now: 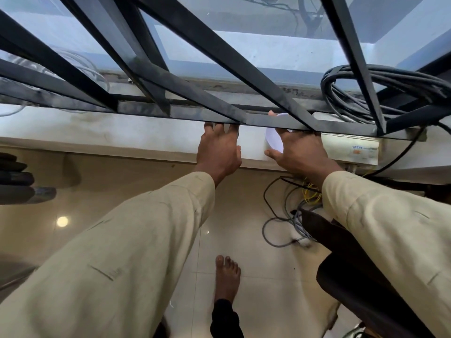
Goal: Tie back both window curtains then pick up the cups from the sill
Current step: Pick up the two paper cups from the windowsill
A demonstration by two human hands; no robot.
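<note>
I look down on a white window sill (102, 132) behind a black metal grille (185, 113). My right hand (300, 152) holds a white paper cup (273, 140) on the sill, with the thumb below it and a fingertip above it by the grille's lower bar. My left hand (217, 152) reaches onto the sill just left of that. Its fingers run under the bar, which hides their tips. Pale slivers show between those fingers, and I cannot tell what they are. No curtain is in view.
A coil of grey cable (380, 93) lies on the sill at the right, beside a white box (351, 150). More cables (290, 215) trail on the tiled floor below. A dark chair (361, 289) stands at the lower right, near my bare foot (227, 276).
</note>
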